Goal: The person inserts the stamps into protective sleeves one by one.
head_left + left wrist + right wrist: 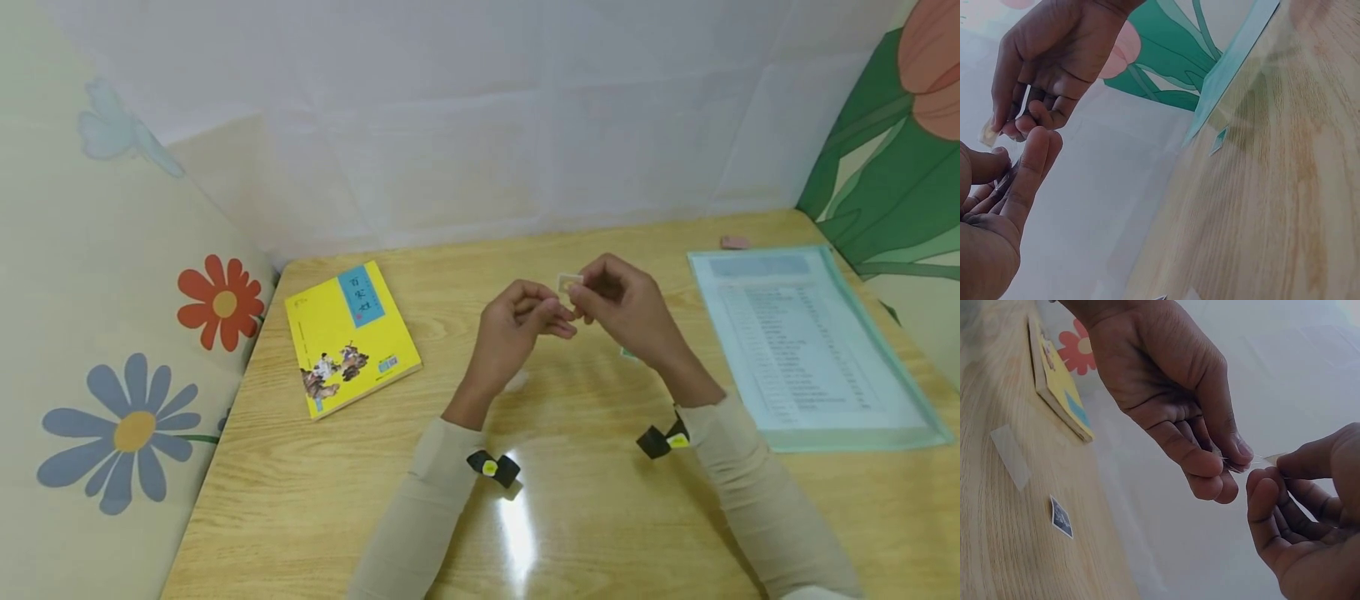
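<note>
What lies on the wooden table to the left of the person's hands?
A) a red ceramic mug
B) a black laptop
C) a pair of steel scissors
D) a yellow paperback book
D: a yellow paperback book with a blue title strip lies flat on the light wooden table, left of the left hand.

The worktop (585, 517) is pale wood grain. The book (349, 336) is bright yellow with a blue label and a small drawn scene. The folder (810, 346) is pale green over white printed sheets. Sleeves (420, 517) are beige. Wall flowers (222, 302) are red and blue-grey with yellow centres.
</note>
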`<move>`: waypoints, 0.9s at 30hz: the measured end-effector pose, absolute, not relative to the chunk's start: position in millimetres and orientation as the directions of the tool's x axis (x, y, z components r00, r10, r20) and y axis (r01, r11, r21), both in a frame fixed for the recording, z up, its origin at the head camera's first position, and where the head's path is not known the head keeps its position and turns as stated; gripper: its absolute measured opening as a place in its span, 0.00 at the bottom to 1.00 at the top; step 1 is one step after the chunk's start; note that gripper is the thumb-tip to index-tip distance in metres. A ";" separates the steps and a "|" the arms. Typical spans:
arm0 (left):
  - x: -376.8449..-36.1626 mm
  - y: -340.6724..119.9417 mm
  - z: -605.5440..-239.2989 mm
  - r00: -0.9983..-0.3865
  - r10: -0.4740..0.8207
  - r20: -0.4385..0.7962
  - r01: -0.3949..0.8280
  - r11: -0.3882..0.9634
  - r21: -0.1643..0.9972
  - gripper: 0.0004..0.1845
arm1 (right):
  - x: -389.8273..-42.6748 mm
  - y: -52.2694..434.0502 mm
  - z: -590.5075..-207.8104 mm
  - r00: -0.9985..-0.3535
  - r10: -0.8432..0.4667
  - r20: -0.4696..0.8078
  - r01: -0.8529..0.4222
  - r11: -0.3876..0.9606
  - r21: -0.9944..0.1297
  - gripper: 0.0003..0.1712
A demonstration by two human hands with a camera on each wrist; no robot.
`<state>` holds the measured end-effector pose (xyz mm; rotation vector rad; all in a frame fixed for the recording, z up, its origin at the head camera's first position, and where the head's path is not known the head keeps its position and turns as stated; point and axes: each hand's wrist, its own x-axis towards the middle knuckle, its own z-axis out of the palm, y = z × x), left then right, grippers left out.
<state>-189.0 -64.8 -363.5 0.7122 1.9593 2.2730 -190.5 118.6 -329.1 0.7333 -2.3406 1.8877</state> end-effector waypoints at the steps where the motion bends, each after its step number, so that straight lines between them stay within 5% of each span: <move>1: -189.1 -64.7 -363.3 -0.891 0.337 0.304 0.252 -0.190 0.949 0.12 | -190.4 118.5 -328.9 -0.886 -0.331 0.324 -0.386 0.142 -0.911 0.09; 27: -187.8 -63.0 -361.0 -0.890 0.335 0.308 0.256 -0.190 0.948 0.11 | -190.1 124.2 -325.4 -0.889 -0.341 0.305 -0.397 0.246 -0.884 0.08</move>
